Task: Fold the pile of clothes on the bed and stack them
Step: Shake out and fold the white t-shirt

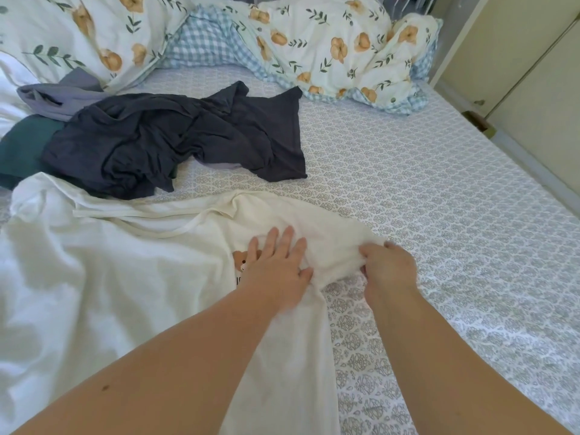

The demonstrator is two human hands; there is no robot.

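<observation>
A cream T-shirt (157, 262) with a small bear print lies spread over the near left of the bed. My left hand (276, 268) rests flat on it beside the print, fingers apart. My right hand (387, 266) pinches a bunched fold at the shirt's right edge. Behind it a crumpled dark navy garment (175, 139) lies on the sheet. A dark green garment (22, 149) pokes out at its left, and a grey-blue garment (59, 95) lies behind that.
The patterned grey-white sheet (423, 189) stretches bare to the right. A floral duvet (329, 45) with a blue checked lining is heaped along the far side. Pale cupboard doors (533, 73) stand past the bed's right edge.
</observation>
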